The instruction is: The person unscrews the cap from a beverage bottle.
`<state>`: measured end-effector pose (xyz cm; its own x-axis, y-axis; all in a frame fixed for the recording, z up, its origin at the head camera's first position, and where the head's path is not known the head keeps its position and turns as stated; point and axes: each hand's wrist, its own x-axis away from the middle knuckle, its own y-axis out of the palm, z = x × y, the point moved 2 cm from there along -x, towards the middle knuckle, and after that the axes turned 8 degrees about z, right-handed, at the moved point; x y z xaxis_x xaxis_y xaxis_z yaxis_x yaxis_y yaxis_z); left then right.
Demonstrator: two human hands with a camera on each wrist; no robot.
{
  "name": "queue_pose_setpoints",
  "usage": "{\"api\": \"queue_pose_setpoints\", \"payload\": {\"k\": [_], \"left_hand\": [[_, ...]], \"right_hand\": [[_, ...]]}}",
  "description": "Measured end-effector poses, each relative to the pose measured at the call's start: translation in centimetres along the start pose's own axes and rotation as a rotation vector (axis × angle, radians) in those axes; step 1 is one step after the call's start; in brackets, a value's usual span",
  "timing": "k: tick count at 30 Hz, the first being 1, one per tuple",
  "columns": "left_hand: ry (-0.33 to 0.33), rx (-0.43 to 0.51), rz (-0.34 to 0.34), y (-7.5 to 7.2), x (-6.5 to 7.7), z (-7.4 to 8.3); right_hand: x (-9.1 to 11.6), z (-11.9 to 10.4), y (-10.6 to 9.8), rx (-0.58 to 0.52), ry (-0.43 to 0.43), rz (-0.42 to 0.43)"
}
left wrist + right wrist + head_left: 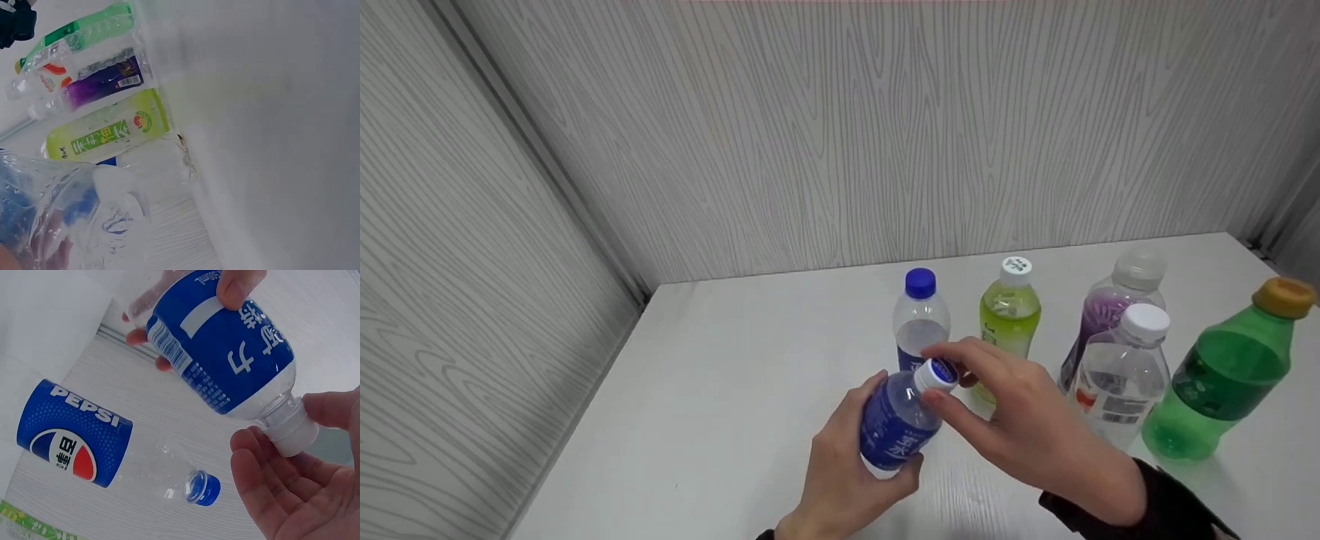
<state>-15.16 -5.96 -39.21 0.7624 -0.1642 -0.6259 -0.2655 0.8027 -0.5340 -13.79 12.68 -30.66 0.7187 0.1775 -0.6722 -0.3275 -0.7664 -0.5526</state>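
Bottle (897,429) aslant, cap (934,375) up and rightward

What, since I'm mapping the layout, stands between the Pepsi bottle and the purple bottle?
In the head view, the yellow-green bottle stands between the Pepsi bottle and the purple bottle.

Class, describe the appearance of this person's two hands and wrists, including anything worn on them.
Both the left hand and the right hand are bare, with no gloves, rings or cables showing. A black sleeve with an uneven edge ends near the right wrist. Only a dark sliver shows at the left wrist, too little to identify.
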Motion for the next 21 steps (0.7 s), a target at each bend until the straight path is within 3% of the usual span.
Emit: {"api": "queue_pose_setpoints", "payload": {"k": [7, 15, 19, 21], "left_hand": [[0.073, -0.099, -0.047, 0.4, 0.5, 0.3], [0.215, -0.297, 0.038, 0.8, 1.0, 0.9], [0.278, -0.415, 0.088, 0.9, 1.1, 1.1], [0.293, -0.432, 0.095, 0.9, 1.1, 1.1]], "right_hand": [[1.2, 1.0, -0.4, 0.118, 0.078, -0.029], [1.7, 1.9, 0.4, 0.213, 0.104, -0.027], [1.8, 2.2, 0.8, 0.262, 0.191, -0.051], [1.8, 2.3, 1.0, 0.261, 0.225, -0.058]]}}
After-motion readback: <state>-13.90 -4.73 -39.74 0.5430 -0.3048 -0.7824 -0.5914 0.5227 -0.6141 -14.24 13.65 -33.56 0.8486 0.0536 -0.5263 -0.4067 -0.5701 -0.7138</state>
